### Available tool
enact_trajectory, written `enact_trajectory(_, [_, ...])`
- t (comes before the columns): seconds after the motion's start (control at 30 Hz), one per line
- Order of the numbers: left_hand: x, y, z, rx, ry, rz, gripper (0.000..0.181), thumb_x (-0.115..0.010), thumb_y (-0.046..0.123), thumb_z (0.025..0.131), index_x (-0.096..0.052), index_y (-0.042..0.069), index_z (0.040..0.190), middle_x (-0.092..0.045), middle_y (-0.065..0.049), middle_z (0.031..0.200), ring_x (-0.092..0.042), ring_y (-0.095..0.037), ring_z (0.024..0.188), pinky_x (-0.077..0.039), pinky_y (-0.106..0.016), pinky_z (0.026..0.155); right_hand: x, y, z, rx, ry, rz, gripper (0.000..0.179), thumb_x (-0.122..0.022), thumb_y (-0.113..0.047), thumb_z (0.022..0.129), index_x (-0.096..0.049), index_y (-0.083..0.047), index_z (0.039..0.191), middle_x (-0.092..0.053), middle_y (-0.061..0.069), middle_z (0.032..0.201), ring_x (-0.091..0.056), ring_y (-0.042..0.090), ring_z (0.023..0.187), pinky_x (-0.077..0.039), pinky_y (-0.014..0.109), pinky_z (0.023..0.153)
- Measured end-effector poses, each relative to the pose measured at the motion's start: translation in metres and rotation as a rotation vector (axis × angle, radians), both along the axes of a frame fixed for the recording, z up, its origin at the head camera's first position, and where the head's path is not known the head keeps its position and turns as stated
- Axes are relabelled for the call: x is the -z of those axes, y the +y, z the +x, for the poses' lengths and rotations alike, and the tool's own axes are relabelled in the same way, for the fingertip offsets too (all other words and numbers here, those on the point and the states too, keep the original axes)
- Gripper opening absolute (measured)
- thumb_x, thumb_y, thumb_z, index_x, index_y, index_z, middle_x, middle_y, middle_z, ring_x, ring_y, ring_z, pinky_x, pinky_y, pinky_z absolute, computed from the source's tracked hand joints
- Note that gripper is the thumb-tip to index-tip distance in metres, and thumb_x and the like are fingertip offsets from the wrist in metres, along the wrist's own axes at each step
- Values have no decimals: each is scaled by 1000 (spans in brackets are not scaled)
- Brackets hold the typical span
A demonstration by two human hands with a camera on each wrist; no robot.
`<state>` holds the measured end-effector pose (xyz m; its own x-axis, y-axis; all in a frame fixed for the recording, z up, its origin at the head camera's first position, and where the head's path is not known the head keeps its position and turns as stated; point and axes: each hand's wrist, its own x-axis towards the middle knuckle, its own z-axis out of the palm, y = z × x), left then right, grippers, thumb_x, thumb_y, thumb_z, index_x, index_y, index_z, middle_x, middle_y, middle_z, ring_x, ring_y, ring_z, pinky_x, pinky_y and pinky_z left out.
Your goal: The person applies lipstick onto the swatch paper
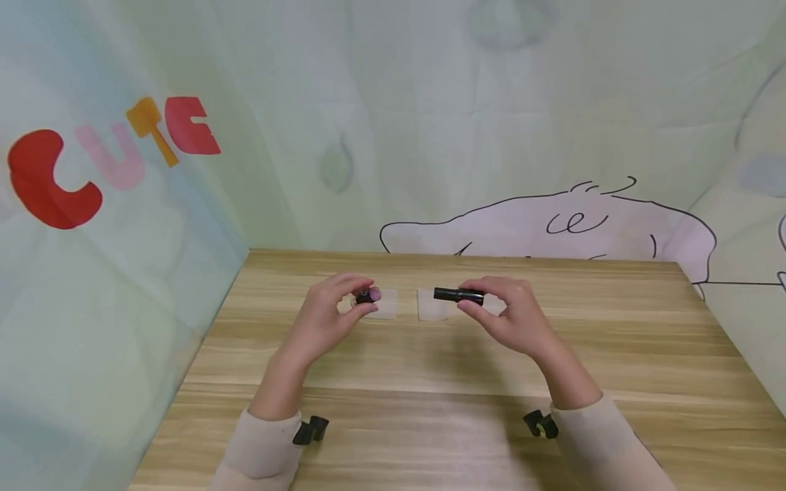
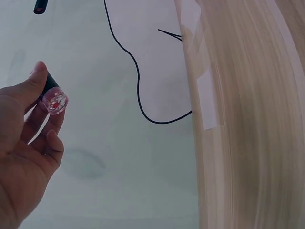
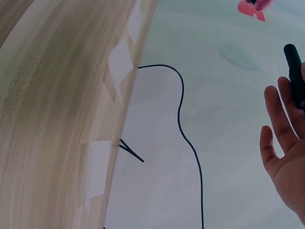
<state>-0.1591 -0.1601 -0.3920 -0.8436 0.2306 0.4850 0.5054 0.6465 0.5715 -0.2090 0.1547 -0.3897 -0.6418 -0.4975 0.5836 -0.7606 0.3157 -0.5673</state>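
Observation:
Over the back of the table, my left hand [image 1: 322,317] pinches a short black tube [image 1: 365,296] between thumb and fingers. Its clear pink end [image 2: 55,101] shows red and white specks inside. Opposite it, my right hand [image 1: 518,317] holds a slim black lipstick-like tube [image 1: 458,294] sideways, its narrower end pointing left toward the other piece. A gap separates the two pieces. In the right wrist view the black tube [image 3: 294,71] stands out above the fingers, partly cut off by the frame edge.
Thin white squares [image 1: 432,307] lie on the wood-grain table [image 1: 393,368] beneath the hands. A printed cloth backdrop [image 1: 417,123] hangs behind the table's back edge and along its left side. Small black clips [image 1: 311,431] sit at both sleeve cuffs.

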Motion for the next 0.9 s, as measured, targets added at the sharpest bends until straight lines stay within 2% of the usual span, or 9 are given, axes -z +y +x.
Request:
enact_trajectory(0.27, [8, -11, 1, -11, -4, 33, 31, -85, 5, 80, -75, 3, 109, -72, -4, 106, -68, -20, 97, -57, -44, 85, 0, 2, -1, 4, -5, -1, 21, -83, -4, 82, -77, -5, 102, -77, 3, 98, -73, 19, 92, -57, 42, 84])
enact_trajectory(0.4, [13, -16, 1, -47, -11, 46, 31, -85, 6, 80, -76, 4, 110, -73, -5, 108, -68, -21, 99, -56, -44, 85, 2, 3, -1, 2, -4, -8, 22, -82, -2, 82, -78, -5, 103, -77, 2, 98, -73, 19, 91, -57, 42, 83])
enact_trajectory(0.63, [23, -28, 4, -114, 2, 75, 30, -86, 7, 79, -76, 7, 107, -74, -3, 104, -66, -17, 88, -47, -41, 71, 3, 3, -1, 7, -7, -3, 22, -82, -2, 82, -77, -6, 103, -77, 3, 98, -73, 19, 90, -57, 40, 82])
enact_trajectory(0.9, [31, -40, 4, -158, -46, 105, 28, -84, 10, 83, -75, 7, 109, -75, -2, 100, -66, -18, 90, -47, -41, 72, 3, 3, 1, 23, -47, 15, 22, -82, -5, 84, -77, -5, 105, -77, 2, 101, -72, 17, 94, -56, 43, 86])
